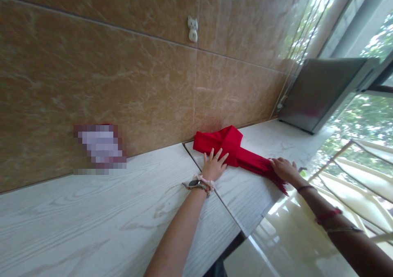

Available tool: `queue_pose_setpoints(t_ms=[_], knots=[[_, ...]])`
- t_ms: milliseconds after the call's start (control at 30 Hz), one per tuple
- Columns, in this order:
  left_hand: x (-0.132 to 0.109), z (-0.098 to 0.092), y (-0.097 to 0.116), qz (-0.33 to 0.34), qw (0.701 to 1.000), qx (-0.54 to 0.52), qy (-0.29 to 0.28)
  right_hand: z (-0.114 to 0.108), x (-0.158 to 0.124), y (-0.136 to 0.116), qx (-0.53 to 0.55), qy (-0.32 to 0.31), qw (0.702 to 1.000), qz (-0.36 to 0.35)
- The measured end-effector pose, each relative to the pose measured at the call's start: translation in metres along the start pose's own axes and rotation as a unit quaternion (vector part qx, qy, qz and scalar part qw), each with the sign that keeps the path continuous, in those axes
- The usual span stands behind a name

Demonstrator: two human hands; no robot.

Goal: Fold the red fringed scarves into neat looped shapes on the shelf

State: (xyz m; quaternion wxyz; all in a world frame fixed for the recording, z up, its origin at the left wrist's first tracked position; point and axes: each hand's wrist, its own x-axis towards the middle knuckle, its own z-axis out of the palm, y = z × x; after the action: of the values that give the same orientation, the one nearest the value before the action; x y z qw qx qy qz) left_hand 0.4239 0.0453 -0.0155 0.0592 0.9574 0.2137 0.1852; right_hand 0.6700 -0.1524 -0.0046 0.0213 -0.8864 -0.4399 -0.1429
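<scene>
A red scarf (251, 157) with a fringed end lies on the white wood-grain tabletop against the wall. Its left part is folded over itself, and one narrower strip runs out to the right towards the table edge. My left hand (215, 166) rests on the near side of the folded part, fingers spread. At the strip's fringed end, my right hand (285, 171) has its fingers closed over the fabric; its thumb is hidden. Loose fringe hangs out below the right hand.
Brown marbled tiles (138, 84) form the wall behind, with a white cat-shaped hook (193, 29). A blurred-out patch (100, 146) is at the left. A grey box-like appliance (325, 92) stands at the far right end. A pale rack (362, 178) is beyond the table's right edge.
</scene>
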Motion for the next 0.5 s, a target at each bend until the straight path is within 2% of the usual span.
queue_pose_setpoints(t_ms=[100,200,267,367,500], knots=[[-0.001,-0.002,0.001,-0.001,1.000,0.002,0.000,-0.001,0.009,-0.021,0.015,0.063,0.997,-0.043],[-0.003,-0.003,0.002,-0.008,1.000,0.010,0.007,0.006,0.013,-0.048,0.045,0.042,0.992,-0.115],[-0.006,-0.003,0.002,-0.014,1.000,0.014,0.012,0.011,0.010,-0.057,0.031,0.018,0.990,-0.137],[-0.008,-0.002,0.002,-0.018,1.000,0.015,0.016,0.017,0.002,-0.050,-0.011,0.000,0.991,-0.135],[-0.009,-0.002,0.002,-0.023,1.000,0.013,0.014,0.015,-0.009,-0.023,-0.034,-0.041,0.995,-0.090]])
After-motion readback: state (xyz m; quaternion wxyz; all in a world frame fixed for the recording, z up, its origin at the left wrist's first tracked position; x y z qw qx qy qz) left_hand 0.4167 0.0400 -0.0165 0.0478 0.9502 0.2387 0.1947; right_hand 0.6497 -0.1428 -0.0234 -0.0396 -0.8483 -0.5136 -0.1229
